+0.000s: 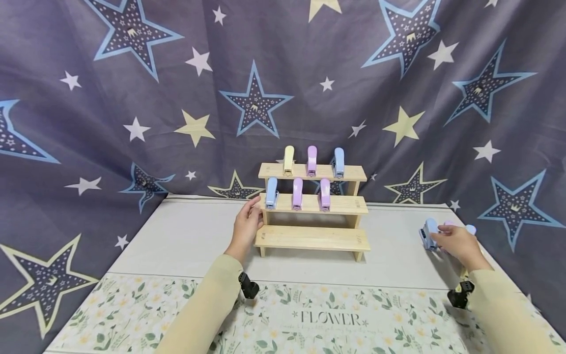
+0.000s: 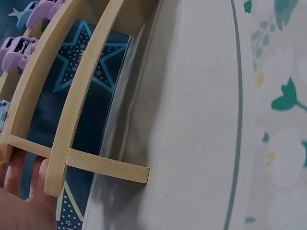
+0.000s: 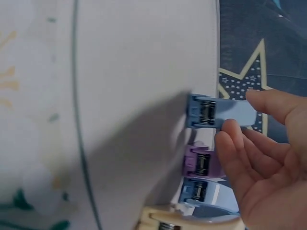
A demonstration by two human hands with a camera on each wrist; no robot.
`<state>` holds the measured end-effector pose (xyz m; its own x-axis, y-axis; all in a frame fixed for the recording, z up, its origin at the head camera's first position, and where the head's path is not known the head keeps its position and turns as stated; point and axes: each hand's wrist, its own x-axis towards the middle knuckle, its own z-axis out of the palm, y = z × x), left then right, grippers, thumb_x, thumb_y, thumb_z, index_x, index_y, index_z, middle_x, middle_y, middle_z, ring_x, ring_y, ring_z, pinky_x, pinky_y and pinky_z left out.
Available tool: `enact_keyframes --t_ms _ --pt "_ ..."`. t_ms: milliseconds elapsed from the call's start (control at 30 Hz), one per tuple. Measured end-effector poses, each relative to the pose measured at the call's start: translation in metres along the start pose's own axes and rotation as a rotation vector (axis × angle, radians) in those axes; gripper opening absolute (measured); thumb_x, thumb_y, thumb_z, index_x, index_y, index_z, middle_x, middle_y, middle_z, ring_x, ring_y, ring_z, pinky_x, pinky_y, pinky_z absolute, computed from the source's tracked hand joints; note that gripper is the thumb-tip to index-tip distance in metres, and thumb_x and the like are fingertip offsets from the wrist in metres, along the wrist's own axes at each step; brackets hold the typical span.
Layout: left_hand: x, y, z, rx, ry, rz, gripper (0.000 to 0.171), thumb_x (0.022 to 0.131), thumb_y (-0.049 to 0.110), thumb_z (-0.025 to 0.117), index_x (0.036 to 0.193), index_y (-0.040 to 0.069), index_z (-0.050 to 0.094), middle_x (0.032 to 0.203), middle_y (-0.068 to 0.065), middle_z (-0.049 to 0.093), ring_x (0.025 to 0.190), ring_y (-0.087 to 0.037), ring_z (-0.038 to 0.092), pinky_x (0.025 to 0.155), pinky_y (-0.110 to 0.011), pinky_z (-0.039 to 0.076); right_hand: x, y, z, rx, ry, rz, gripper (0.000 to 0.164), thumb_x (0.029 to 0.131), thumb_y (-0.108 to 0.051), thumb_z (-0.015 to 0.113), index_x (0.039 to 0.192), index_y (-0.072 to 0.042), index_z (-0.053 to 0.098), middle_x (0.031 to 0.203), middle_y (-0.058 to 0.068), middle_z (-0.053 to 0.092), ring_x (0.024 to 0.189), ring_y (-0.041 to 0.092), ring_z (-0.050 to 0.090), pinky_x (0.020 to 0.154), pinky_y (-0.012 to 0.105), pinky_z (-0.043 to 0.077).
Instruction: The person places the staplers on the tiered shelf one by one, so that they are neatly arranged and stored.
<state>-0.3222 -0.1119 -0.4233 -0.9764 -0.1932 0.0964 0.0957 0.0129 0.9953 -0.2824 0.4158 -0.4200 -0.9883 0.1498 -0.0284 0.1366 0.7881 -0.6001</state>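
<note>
A three-tier wooden stand (image 1: 309, 237) stands at the middle back of the table. My left hand (image 1: 247, 223) grips its left end by the middle shelf, with some fingers (image 2: 15, 175) partly hidden behind the wood. A blue hole punch (image 1: 428, 233), upright at the far right, is pinched between the thumb and fingers of my right hand (image 1: 461, 243). Beside it, in the right wrist view, are a purple punch (image 3: 197, 162), another blue punch (image 3: 211, 192) and a pale yellow punch (image 3: 192, 221), each partly covered or cut off.
The stand's top shelf carries a yellow punch (image 1: 289, 160), a purple punch (image 1: 311, 161) and a blue punch (image 1: 338, 162). On the middle shelf are one blue punch (image 1: 271, 192) and two purple ones. A starry curtain (image 1: 177, 98) hangs behind; a flowered cloth (image 1: 331, 305) lies in front.
</note>
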Motion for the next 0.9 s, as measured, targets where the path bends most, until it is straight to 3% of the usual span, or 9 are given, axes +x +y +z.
enact_keyframes --t_ms 200,367,500,633,900 --pt "0.0 0.001 0.0 -0.003 -0.003 -0.004 0.039 0.109 0.022 0.043 0.146 0.017 0.053 0.132 -0.019 0.057 0.118 -0.034 0.059 0.1 -0.046 0.051 0.001 0.002 0.009 0.01 0.047 0.007 0.062 0.098 -0.029 0.062 0.131 0.021 0.048 0.112 0.033 0.065 0.077 0.029 0.071 0.079 0.052 0.054" --pt "0.001 -0.001 -0.001 0.007 -0.004 -0.01 0.038 0.109 0.024 0.044 0.146 0.018 0.053 0.133 -0.018 0.057 0.118 -0.033 0.059 0.1 -0.045 0.051 0.003 0.001 0.012 0.015 0.048 -0.02 0.059 0.096 -0.023 0.064 0.128 0.023 0.049 0.107 0.033 0.066 0.072 0.024 0.07 0.067 0.038 0.056" --pt "0.001 -0.001 -0.001 0.011 0.0 -0.011 0.038 0.109 0.024 0.044 0.146 0.018 0.053 0.133 -0.018 0.057 0.117 -0.032 0.059 0.1 -0.045 0.051 0.005 0.0 0.013 0.008 0.029 -0.006 0.057 0.094 -0.024 0.066 0.127 0.021 0.051 0.091 0.022 0.07 0.069 0.02 0.067 0.06 0.029 0.05" --pt "0.0 0.0 0.0 0.012 0.007 -0.011 0.038 0.109 0.023 0.044 0.146 0.018 0.053 0.132 -0.018 0.057 0.117 -0.033 0.059 0.099 -0.045 0.052 0.004 0.0 0.013 0.022 0.015 -0.001 0.059 0.094 -0.026 0.068 0.125 0.021 0.052 0.085 0.012 0.069 0.069 0.018 0.065 0.06 0.028 0.049" --pt "0.0 0.0 0.0 0.016 0.003 -0.011 0.039 0.109 0.023 0.044 0.146 0.017 0.053 0.132 -0.019 0.057 0.118 -0.034 0.059 0.1 -0.045 0.051 -0.002 0.0 0.013 0.043 0.018 -0.027 0.057 0.095 -0.03 0.068 0.12 0.019 0.054 0.088 0.013 0.069 0.07 0.019 0.064 0.06 0.029 0.05"
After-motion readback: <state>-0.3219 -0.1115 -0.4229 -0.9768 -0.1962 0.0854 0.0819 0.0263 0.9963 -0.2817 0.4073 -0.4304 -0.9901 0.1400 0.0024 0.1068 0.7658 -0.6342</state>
